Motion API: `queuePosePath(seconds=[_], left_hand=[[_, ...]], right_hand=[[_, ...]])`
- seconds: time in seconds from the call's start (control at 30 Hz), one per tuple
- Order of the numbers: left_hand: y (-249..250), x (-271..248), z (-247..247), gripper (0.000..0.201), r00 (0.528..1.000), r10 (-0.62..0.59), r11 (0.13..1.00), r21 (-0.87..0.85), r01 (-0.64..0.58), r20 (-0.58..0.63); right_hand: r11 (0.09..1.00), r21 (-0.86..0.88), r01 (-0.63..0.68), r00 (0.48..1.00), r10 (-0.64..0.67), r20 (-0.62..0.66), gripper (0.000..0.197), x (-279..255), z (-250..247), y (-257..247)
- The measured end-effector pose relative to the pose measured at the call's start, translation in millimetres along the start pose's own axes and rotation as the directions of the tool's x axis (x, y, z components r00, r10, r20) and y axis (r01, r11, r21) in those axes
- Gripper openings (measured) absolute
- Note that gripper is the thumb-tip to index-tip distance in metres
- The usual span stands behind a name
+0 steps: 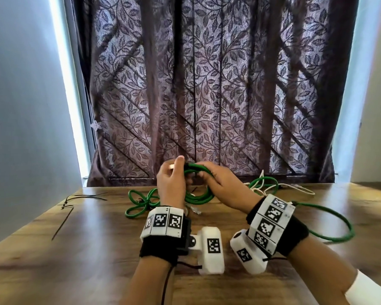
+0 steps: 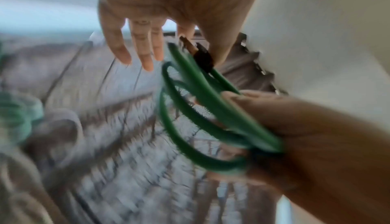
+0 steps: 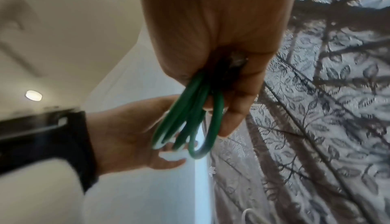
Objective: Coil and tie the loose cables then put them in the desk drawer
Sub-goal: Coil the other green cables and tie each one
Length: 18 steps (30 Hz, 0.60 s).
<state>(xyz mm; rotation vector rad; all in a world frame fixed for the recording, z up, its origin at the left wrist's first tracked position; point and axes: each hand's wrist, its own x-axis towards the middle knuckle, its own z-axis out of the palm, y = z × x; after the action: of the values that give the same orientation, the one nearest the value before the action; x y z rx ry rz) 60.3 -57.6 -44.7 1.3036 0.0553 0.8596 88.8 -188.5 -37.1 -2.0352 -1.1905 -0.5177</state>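
Two hands coil a green cable above a wooden tabletop.

Black zip ties [image 1: 84, 198] lie at the tabletop's [image 1: 97, 238] left. The left hand [image 1: 171, 180] seems to pinch the green cable [image 1: 199, 195] near its black plug, other fingers straight; the right hand [image 1: 220, 183] grips the loops. White cables [image 1: 273, 187] lie tangled at far right.

Green cable [image 1: 330, 236] loops around hands [image 1: 220, 183].
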Motion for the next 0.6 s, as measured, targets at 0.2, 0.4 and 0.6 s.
queuePosePath(seconds=[0.2, 0.4, 0.6], left_hand=[[12.7, 7.4, -26.8, 0.045, 0.804, 0.311, 0.561, 0.585, -0.586, 0.507], [7.3, 27.9, -35.0, 0.035, 0.671, 0.004, 0.776, 0.422, -0.47, 0.741], [-5.7, 28.1, -42.5, 0.067, 0.566, -0.107, 0.877, 0.345, -0.334, 0.818]], right_hand=[[0.937, -0.348, -0.027, 0.975, 0.101, 0.197, 0.057, -3.7, -14.6, -10.0], [0.863, -0.503, 0.057, 0.944, 0.117, 0.309, 0.079, -6.8, -21.0, -27.9], [0.88, -0.464, 0.103, 0.914, 0.101, 0.394, 0.074, -8.8, -12.7, -28.4]])
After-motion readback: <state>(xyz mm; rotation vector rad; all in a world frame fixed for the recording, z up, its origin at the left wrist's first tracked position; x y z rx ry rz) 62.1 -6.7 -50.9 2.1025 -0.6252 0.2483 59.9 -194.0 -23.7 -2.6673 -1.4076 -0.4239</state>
